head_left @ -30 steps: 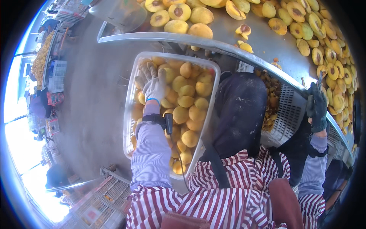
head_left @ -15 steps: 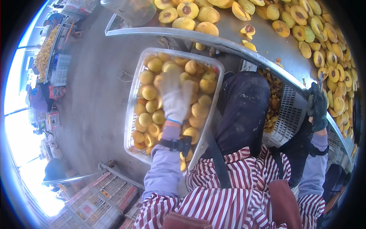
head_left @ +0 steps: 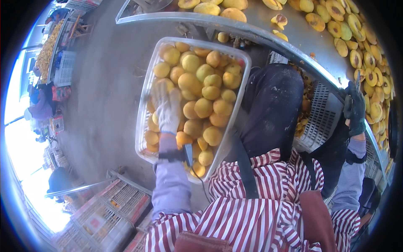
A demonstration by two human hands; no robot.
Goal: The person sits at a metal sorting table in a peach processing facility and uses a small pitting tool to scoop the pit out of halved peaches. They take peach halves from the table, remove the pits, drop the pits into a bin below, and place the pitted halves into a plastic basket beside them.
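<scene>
My left hand (head_left: 168, 107), in a pale glove, lies over the left side of a white plastic crate (head_left: 205, 43) with its fingers stretched out, touching whole yellow peaches (head_left: 203, 108). It is slightly blurred, and no fruit shows in its grip. At the right, my right hand (head_left: 355, 110), in a dark glove, is closed around a thin knife (head_left: 358, 77) at the edge of the metal table (head_left: 302, 46). The blade points up and away from me; the handle is hidden in the glove. Cut peach halves (head_left: 369, 84) lie heaped beyond that hand.
Below the table edge, a white perforated basket (head_left: 317, 122) holds orange scraps, right of my knee (head_left: 273, 96). Stacked crates (head_left: 107, 210) stand at the lower left. Far left, a person (head_left: 41, 103) is beside another fruit-laden table (head_left: 46, 54).
My left hand has moved left across the peaches, from the crate's middle to its left side. My right hand still grips the knife. The whole view has shifted slightly.
</scene>
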